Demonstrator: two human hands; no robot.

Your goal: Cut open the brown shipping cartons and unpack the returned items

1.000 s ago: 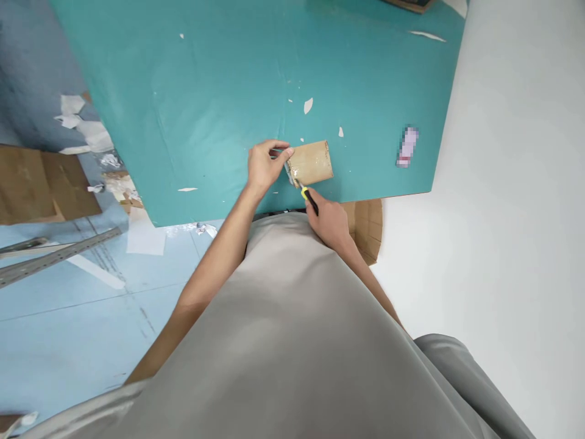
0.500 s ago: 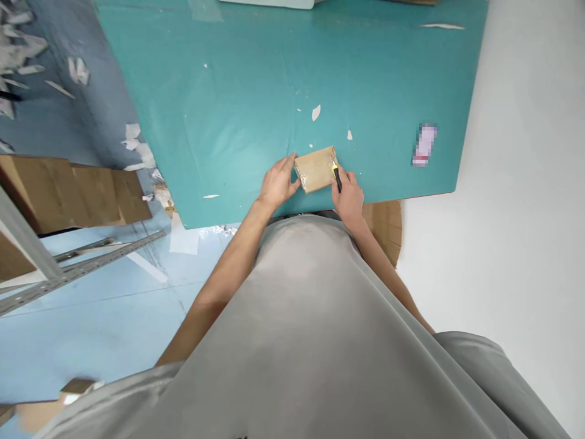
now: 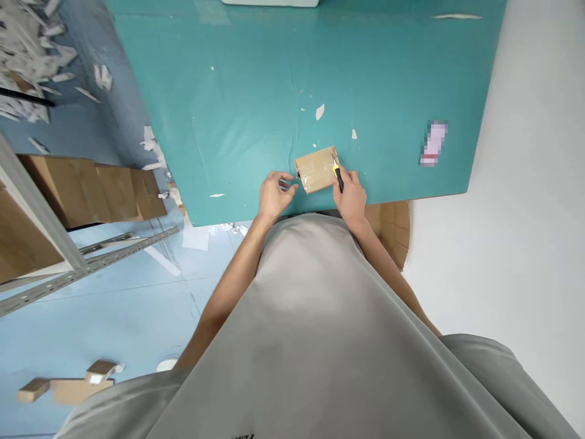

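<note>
A small cardboard box point(image 3: 316, 170), wrapped in clear tape, lies near the front edge of the green table point(image 3: 247, 110). My right hand point(image 3: 351, 196) grips a black and yellow utility knife point(image 3: 338, 175), its tip over the box's right end. At the box's left end my left hand point(image 3: 275, 194) is held with fingers apart and curved, thumb toward the box's lower left corner. Nothing shows between those fingers. The left end of the box looks slightly raised or torn near the fingertips.
White paper scraps point(image 3: 320, 112) dot the table, and a blurred pink-white item point(image 3: 434, 143) lies at right. Cardboard boxes point(image 3: 77, 189) and a metal rack point(image 3: 86, 271) stand at left. Paper waste point(image 3: 27, 55) covers the floor beyond. A white wall point(image 3: 525, 183) borders the right.
My left hand has let go of the box's left end and drawn back a little, its fingers now apart. My right hand keeps the knife at the box's right end.
</note>
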